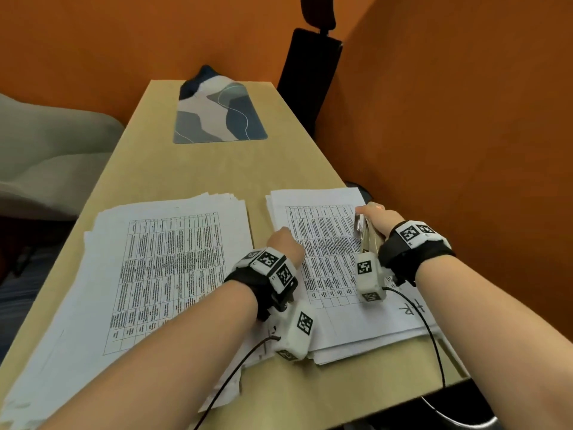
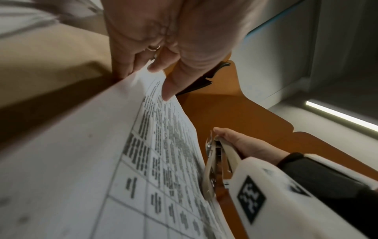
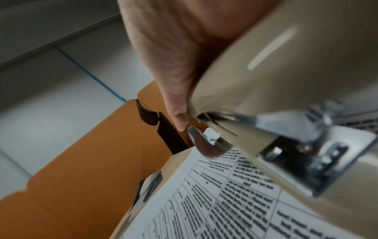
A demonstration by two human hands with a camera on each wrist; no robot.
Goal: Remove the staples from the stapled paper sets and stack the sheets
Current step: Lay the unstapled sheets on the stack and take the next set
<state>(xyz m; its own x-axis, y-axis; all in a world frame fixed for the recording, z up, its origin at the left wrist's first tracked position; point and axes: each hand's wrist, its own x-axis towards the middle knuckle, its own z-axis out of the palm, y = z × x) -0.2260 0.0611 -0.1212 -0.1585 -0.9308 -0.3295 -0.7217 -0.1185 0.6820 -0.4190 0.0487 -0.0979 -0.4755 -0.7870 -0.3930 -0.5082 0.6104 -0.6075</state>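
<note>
Two piles of printed sheets lie on the beige table (image 1: 198, 169): a wide left pile (image 1: 167, 268) and a right pile (image 1: 328, 259). My left hand (image 1: 285, 243) rests on the right pile's left part. In the left wrist view its fingertips (image 2: 167, 92) pinch the top sheets (image 2: 114, 145) at their edge, which curves upward. My right hand (image 1: 376, 217) grips a beige stapler (image 1: 366, 235) over the right pile's far right corner. The stapler's metal tip (image 3: 206, 145) hovers just above the printed page (image 3: 235, 202). No staple is visible.
A patterned mat (image 1: 220, 116) lies at the table's far end, with a black chair (image 1: 307, 76) behind it against the orange wall. The right pile reaches the table's right edge. A grey couch (image 1: 46, 144) stands to the left. Black cables trail from both wrists.
</note>
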